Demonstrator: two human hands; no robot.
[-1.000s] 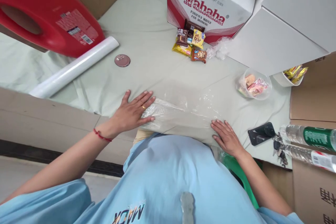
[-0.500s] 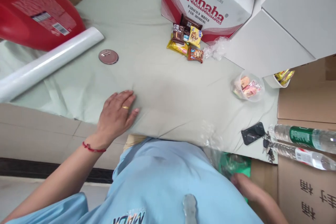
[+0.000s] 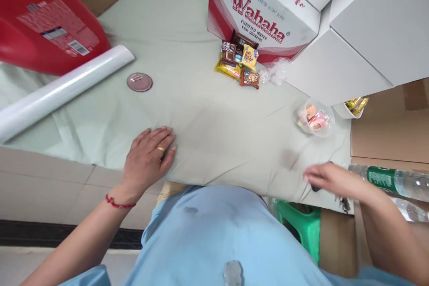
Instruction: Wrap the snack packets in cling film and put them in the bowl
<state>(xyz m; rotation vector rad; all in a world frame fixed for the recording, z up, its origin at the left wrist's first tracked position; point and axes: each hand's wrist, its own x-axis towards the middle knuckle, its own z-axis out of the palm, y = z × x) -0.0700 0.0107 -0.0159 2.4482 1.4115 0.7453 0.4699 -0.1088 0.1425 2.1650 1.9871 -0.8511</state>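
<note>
Fingers (image 3: 165, 134) of the left hand (image 3: 143, 161) lie flat on the cloth-covered surface (image 3: 228, 143), relaxed, close together and holding nothing; the thumb sits slightly apart from them. The right hand (image 3: 335, 179) is blurred, over the right end of the surface near its front edge, and whether its fingers are closed around anything cannot be told.

Just under or behind those right fingers is what looks like a phone (image 3: 315, 188). From the left hand it lies well apart, across to the right and a little nearer the body, so the right hand is by far the closer one. Contact between the right hand and the phone is unclear, and its long axis is hidden. What shows is black: a dark scrap on the near side of the fingers and a thin bit of edge on the far side. The rest is covered.

Blurred keys (image 3: 344, 204) sit beside the right wrist, with a green-labelled clear bottle (image 3: 382, 178) beyond the forearm. Farther back from the right hand stands a clear round tub (image 3: 327, 131) of wrapped sweets. Over on the left, a glossy white roll (image 3: 67, 94) slants in front of a red jug (image 3: 50, 18), and a brownish round disc (image 3: 139, 82) lies near the roll's far end.
</note>
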